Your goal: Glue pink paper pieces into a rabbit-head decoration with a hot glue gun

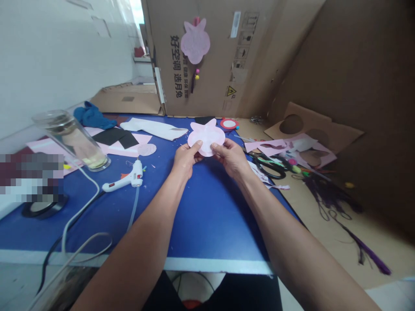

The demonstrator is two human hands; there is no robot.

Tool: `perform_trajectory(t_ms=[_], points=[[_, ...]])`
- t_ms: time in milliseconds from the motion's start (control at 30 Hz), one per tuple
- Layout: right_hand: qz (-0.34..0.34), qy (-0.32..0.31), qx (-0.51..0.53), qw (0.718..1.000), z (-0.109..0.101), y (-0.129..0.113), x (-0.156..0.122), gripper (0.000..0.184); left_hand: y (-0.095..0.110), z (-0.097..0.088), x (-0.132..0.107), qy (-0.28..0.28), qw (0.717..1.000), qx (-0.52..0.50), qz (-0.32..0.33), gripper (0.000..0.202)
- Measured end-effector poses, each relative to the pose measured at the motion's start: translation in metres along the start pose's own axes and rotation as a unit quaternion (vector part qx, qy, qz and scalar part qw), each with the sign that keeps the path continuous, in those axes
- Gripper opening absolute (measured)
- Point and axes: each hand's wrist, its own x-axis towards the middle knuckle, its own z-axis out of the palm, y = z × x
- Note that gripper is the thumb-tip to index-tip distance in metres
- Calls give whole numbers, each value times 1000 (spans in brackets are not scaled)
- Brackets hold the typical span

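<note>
A pink paper cutout, rounded and scalloped with pointed tips on top, is held up over the blue table. My left hand pinches its lower left edge, thumb in front. At the lower right edge, my right hand grips it the same way. Just behind the cutout lie a black piece and a red-rimmed disc with a white centre. Black-handled scissors rest to the right of my right hand. A white glue gun lies to the left of my left hand.
A similar pink cutout hangs on the upright cardboard at the back. On the left stand a glass of liquid and a tape roll. Paper scraps and purple tassels lie at right. Cords cross the left side.
</note>
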Motion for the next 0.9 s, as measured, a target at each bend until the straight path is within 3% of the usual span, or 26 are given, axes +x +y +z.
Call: perform_trajectory(t_ms=[367,567,900], points=[[-15,18,-4,1000,-2,-1,2,54,-1,1,-3,-11,998,53,8,45],[-22,27,1,999,-2,-1,2,56,-2,2,-5,-33,998,53,-9,42],[-14,32,0,999,-2,-2,2,57,-2,2,-4,-17,999,26,15,37]])
